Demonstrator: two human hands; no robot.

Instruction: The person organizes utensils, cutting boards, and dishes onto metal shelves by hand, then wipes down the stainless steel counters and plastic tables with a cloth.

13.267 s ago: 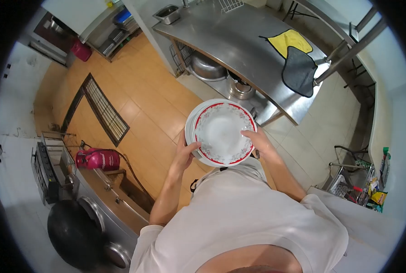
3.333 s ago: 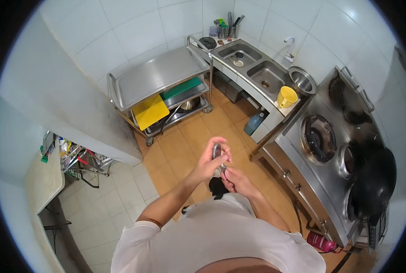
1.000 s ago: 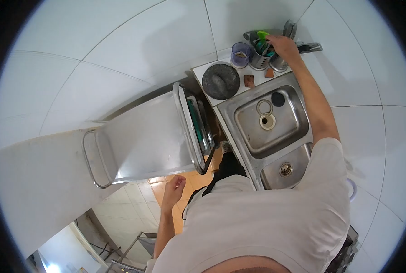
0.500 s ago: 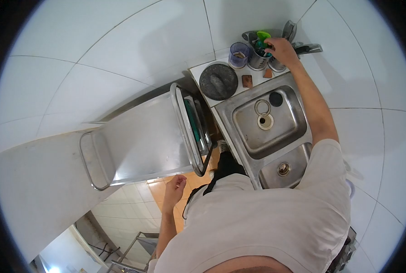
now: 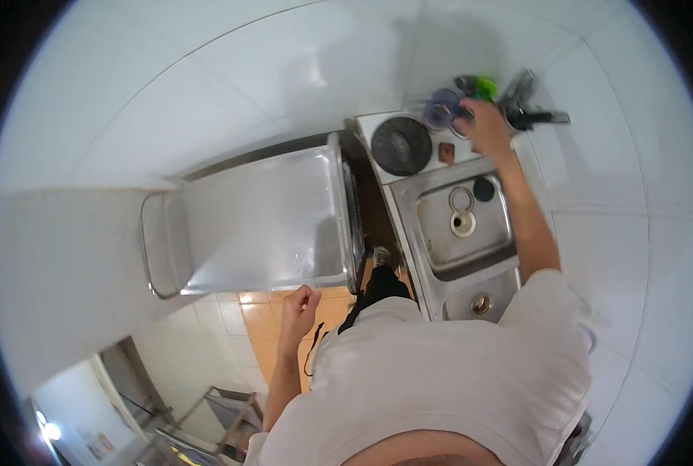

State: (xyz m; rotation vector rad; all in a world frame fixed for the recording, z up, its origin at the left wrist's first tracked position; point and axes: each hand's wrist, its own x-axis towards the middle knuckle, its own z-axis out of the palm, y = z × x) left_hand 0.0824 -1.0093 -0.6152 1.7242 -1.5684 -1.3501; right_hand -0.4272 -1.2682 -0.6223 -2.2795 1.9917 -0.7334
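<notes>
My right hand [image 5: 484,130] reaches over the counter behind the sink, beside a purple translucent cup [image 5: 443,109] and in front of a metal holder that it largely hides. Its fingers are bent and blurred, so whether they grip anything is unclear. A bright green item [image 5: 485,87] shows just beyond the hand. Left of the cup lies a round dark lid or stone [image 5: 402,147], with a small reddish-brown block [image 5: 446,153] near it. My left hand [image 5: 301,302] hangs by the front edge of the metal cart, fingers curled closed with nothing visible in them.
A two-basin steel sink [image 5: 463,225] is at my right front, with a ring and a black round piece in the larger basin. The steel cart [image 5: 261,221] stands to the left. Black-handled utensils [image 5: 539,117] lean by the wall. A metal rack [image 5: 226,412] is at lower left.
The view has shifted. My right hand has moved left from the green item in the holder toward the purple cup. My left hand's fingers are curled tighter.
</notes>
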